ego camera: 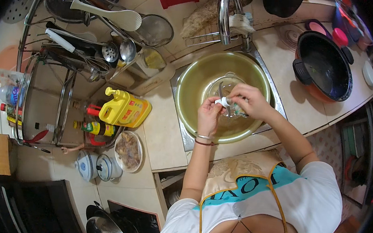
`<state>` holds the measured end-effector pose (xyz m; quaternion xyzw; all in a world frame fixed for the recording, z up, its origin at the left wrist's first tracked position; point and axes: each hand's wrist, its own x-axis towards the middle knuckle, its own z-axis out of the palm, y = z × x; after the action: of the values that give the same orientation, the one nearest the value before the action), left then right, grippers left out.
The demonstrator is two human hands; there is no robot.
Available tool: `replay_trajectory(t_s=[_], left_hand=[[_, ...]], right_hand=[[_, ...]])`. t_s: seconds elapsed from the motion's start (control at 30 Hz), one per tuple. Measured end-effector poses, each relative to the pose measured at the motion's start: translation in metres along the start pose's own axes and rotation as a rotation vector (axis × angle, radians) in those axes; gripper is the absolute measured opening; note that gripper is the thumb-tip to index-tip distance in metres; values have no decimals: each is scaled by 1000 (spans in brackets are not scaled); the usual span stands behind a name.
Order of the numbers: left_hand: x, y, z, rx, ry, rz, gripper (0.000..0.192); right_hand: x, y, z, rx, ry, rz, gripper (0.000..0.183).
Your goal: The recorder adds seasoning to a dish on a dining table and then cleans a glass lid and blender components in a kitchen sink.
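Over an olive-green plastic basin (186,116) set in the sink, my left hand (209,115) grips the white hub of a curved metal chopper blade (221,89). My right hand (249,100) is closed on a crumpled, multicoloured cloth or scrubber (238,109), which touches the hub from the right. Its exact kind is unclear. Part of the blade lies behind my fingers. Below both hands, a clear round vessel (231,79) rests in the basin, with what looks like shallow water around it.
A chrome faucet (226,20) arches above the basin's far rim. On the right counter stands a black-lined pot (325,67). To the left are a yellow detergent jug (127,108), a plate of food (129,151), lidded jars (107,167) and a metal rack of utensils (64,105).
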<state>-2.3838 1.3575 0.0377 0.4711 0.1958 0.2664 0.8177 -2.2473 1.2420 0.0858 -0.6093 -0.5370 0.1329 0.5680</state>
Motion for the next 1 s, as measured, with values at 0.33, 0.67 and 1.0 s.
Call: replay_trajectory(t_s=[0.33,0.67,1.0], left_hand=[[-4,3,19,472,138,272,18],[-5,3,16,225,109,64,13],[-2,-6,22,78,129,-105,10]], right_hand=[[-11,21,14,231,-18,438,17],[-18,29,3,132,-121,233,18],[-21,40,2,-103,-188,-21,12]])
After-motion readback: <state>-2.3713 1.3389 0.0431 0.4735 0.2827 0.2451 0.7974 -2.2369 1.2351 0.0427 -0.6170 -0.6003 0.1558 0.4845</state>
